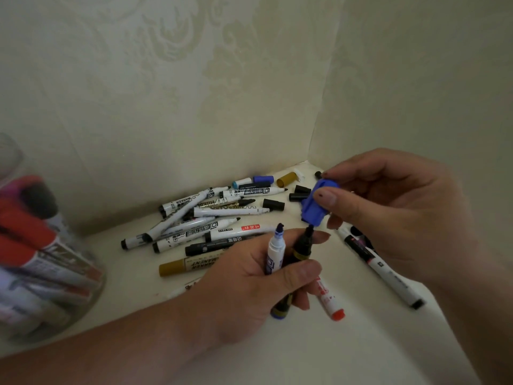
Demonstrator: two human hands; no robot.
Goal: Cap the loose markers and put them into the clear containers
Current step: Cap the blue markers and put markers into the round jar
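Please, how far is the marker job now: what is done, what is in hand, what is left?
Done: the clear round container at the left holds markers, red caps showing. In hand: the left hand grips three markers; the right hand holds a blue plastic cap at the tip of the black, gold-banded marker. Left: a pile of uncapped white-barrelled markers and loose black caps lie on the white surface.

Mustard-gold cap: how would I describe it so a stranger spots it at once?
Find the corner where the two walls meet. Just before it, at the marker pile's far end, lies the mustard-gold cap. Beside it lie a blue cap and black caps; it is the only loose gold one.
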